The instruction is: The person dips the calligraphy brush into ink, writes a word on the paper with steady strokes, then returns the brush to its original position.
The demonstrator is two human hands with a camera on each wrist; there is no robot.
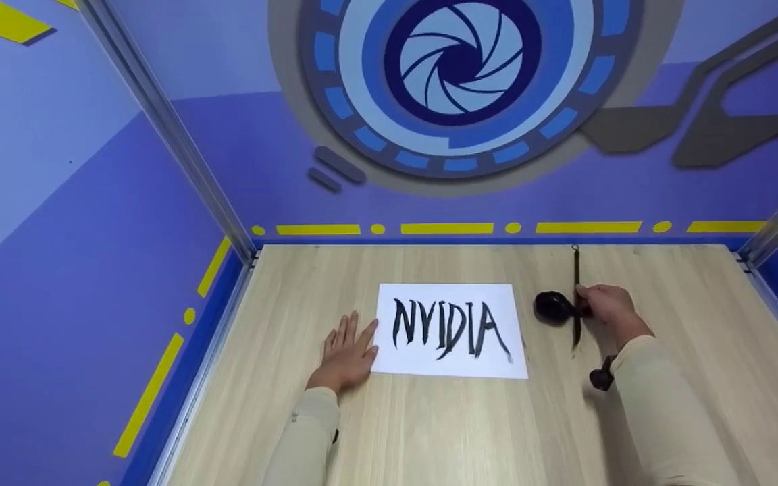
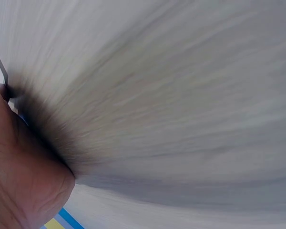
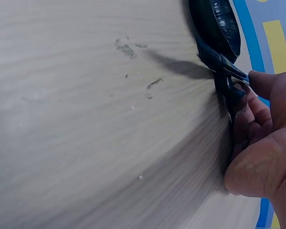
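A white sheet of paper (image 1: 389, 361) with NVIDIA brushed on it in black lies on the wooden table. My left hand (image 1: 347, 358) lies flat with spread fingers, its fingertips and thumb touching the paper's left edge. In the left wrist view, only part of that left hand (image 2: 28, 176) shows. My right hand (image 1: 608, 307) pinches a dark writing brush (image 1: 577, 270), bristles toward me. Beside it sits a round black ink dish (image 1: 554, 308). In the right wrist view, the brush (image 3: 212, 58) crosses the dish's short handle (image 3: 224, 86); whether the curled lower fingers touch the handle, I cannot tell.
Dark ink smudges (image 3: 126, 50) mark the wooden table (image 1: 443, 425) near the brush. A blue and purple printed wall (image 1: 227, 162) stands at the back, with metal frame posts (image 1: 179, 142) at the corners. A black wrist device (image 1: 602, 378) hangs by the right sleeve.
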